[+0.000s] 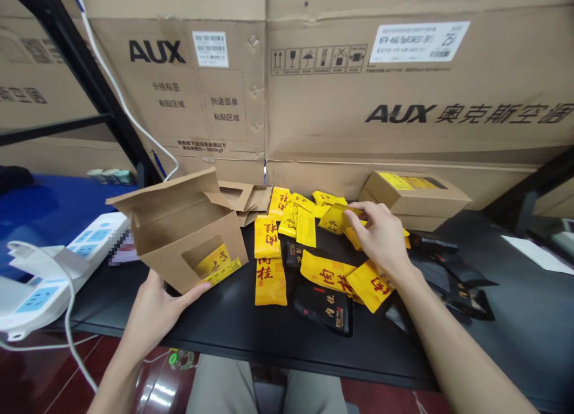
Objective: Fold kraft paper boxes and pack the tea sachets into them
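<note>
My left hand (168, 303) grips the lower edge of an open kraft paper box (174, 246), which is tilted with its lid up. Through the box's window a yellow packet (217, 264) shows inside. At the right, my right hand (379, 231) pinches another yellow packet (334, 218) between thumb and fingers. More yellow packets (271, 279) with red lettering lie spread over the black table (224, 333) between my hands. A black packet (325, 309) lies near the front of the pile, and several black packets (457, 276) lie right of my right forearm.
A closed kraft box (417, 201) stands at the back right. Flattened kraft pieces (251, 201) lie behind the open box. White power strips (85, 246) with a cable are at the left. Large AUX cartons (314, 115) wall off the back. A white paper (538, 253) lies far right.
</note>
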### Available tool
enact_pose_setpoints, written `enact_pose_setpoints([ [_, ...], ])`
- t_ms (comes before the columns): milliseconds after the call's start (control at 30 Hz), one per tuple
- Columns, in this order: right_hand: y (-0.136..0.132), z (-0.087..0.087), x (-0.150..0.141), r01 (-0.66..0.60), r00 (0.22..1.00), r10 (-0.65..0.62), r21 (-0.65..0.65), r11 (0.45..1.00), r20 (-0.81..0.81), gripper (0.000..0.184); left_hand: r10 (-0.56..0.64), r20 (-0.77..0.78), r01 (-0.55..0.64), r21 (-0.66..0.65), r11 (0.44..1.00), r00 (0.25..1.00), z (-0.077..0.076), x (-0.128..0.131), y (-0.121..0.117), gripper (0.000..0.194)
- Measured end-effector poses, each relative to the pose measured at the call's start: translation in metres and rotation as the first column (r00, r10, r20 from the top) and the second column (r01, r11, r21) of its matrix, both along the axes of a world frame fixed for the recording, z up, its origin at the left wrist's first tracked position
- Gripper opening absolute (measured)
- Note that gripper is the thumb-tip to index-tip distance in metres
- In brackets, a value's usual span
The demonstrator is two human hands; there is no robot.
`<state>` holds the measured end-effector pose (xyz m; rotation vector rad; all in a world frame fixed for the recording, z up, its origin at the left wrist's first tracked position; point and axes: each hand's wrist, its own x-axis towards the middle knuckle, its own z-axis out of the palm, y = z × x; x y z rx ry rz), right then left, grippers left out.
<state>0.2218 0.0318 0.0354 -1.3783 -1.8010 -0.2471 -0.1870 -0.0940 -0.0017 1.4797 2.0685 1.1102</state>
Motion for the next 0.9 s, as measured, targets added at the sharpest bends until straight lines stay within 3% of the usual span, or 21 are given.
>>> enact_pose_setpoints([
  [367,-0.003,0.004,-0.001,0.056,0.986,-0.059,-0.02,0.998,-0.154,0.029,-0.006,-0.002,0.006,0.024,1.0,1.0,-0.002,0.001,0.001,0.069],
  [600,-0.004,0.004,0.0,-0.002,1.0,0.003,0.014,1.0,-0.008,0.019,-0.005,-0.024,0.006,0.069,0.998,1.0,-0.003,0.0,0.001,0.07],
  [800,-0.002,0.003,0.004,0.061,0.998,-0.061,0.001,0.998,0.007,0.027,0.003,-0.001,-0.003,0.032,0.999,1.0,-0.008,-0.005,0.002,0.072],
  [900,0.0,0.0,0.005,0.088,0.995,-0.089,-0.027,0.996,-0.044,0.042,-0.016,0.01,0.016,0.029,0.999,1.0,-0.01,-0.006,0.002,0.074],
])
